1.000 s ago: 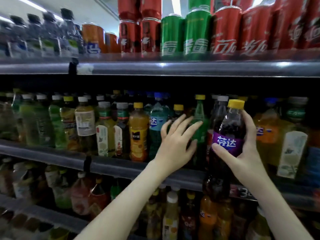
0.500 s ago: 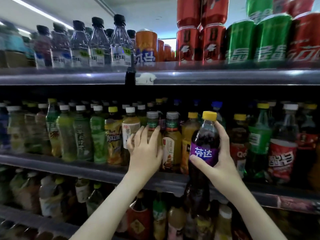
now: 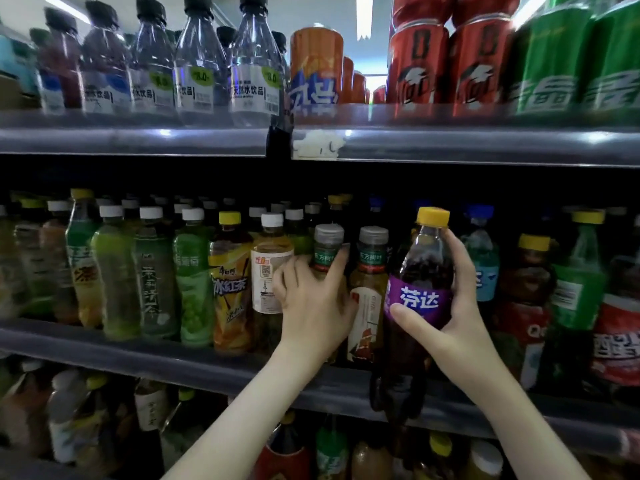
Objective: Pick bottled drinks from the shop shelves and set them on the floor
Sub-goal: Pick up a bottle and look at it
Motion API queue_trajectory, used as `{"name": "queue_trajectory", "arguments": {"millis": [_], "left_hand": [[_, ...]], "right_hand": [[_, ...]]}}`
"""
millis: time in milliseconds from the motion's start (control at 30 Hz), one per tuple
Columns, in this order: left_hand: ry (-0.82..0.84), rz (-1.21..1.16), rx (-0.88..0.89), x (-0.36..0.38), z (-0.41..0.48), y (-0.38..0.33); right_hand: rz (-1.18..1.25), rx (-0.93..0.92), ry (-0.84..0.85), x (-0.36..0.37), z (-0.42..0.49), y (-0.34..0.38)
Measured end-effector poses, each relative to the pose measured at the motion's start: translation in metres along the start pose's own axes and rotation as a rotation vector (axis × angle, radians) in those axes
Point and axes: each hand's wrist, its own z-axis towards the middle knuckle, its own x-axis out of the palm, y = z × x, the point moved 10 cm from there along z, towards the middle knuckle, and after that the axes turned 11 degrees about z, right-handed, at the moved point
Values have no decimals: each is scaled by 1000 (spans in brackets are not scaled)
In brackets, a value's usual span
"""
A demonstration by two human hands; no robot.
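The right hand (image 3: 457, 306) wraps thumb and fingers round a purple-labelled soda bottle (image 3: 419, 296), held in front of the middle shelf (image 3: 138, 355), long axis near vertical, yellow cap up. The left hand (image 3: 311, 306) curls round a grey-capped tea bottle (image 3: 327, 249) standing upright on that shelf.

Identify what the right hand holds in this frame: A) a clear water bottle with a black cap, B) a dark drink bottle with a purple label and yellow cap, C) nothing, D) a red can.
B: the right hand grips the purple-labelled bottle around its label, the yellow cap clear above the fingers; the left hand curls round a grey-capped bottle on the shelf.
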Motion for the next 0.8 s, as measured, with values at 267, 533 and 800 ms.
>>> {"name": "queue_trajectory", "arguments": {"millis": [267, 533, 800], "left_hand": [[-109, -512, 118, -27, -23, 19], [-281, -808, 148, -59, -16, 45], [-412, -909, 31, -111, -5, 114]], "right_hand": [[-151, -88, -144, 13, -6, 27], [-225, -165, -395, 30, -20, 39], [-244, -191, -428, 59, -3, 24]]}}
